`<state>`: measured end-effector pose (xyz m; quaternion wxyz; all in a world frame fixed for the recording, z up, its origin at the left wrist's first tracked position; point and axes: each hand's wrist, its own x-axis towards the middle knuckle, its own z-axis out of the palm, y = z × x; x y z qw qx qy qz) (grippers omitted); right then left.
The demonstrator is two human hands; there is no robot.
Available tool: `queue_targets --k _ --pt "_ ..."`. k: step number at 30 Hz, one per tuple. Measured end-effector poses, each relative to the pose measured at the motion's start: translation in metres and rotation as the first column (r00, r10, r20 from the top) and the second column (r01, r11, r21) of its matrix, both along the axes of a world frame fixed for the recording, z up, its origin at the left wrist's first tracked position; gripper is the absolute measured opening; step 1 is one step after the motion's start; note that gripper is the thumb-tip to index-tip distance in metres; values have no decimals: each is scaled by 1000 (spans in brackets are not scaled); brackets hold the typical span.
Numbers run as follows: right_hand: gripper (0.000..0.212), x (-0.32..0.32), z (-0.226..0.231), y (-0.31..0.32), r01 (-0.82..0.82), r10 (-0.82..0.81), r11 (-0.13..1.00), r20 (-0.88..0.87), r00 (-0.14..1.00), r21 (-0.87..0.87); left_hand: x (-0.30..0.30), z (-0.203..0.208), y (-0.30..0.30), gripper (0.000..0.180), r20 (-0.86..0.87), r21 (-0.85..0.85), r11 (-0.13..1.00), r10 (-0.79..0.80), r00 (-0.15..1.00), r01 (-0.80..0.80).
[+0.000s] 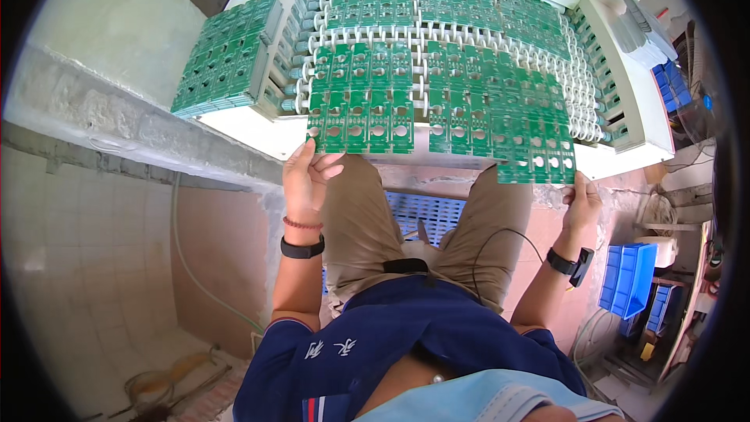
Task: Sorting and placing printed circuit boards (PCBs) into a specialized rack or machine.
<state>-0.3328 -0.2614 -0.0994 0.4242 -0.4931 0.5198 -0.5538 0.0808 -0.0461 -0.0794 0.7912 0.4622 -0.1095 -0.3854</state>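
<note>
Green circuit board panels with rows of round and slotted cutouts lie on a conveyor of white roller wheels. My left hand (309,176) pinches the near left corner of the left circuit board panel (358,101), its other fingers loosely curled below the edge. At the right, my right hand (583,202) is closed on the near right corner of another circuit board panel (539,141), which sticks out past the conveyor's near edge. That panel overlaps the middle circuit board panel (455,98). More panels (371,0) lie in the far row.
A stack of green panels (226,55) stands on the machine's left side. The white machine frame (625,98) borders the rollers (584,101). Blue bins (627,280) are at the lower right, and a concrete ledge (141,101) runs along the left. A cable (500,236) hangs near my lap.
</note>
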Motion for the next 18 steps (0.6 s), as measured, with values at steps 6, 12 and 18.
queue_targets --k 6,12,18 --pt "17 -49 -10 -25 129 -131 991 50 990 39 -1 -1 7 28 -7 53 999 -5 1000 5" --pt "17 -42 -4 -50 92 -98 993 79 992 72 -10 -2 16 30 -42 72 997 26 999 -23" --pt "19 -43 -5 -48 173 -183 981 128 975 88 -12 -8 32 30 -63 79 995 61 996 -56"
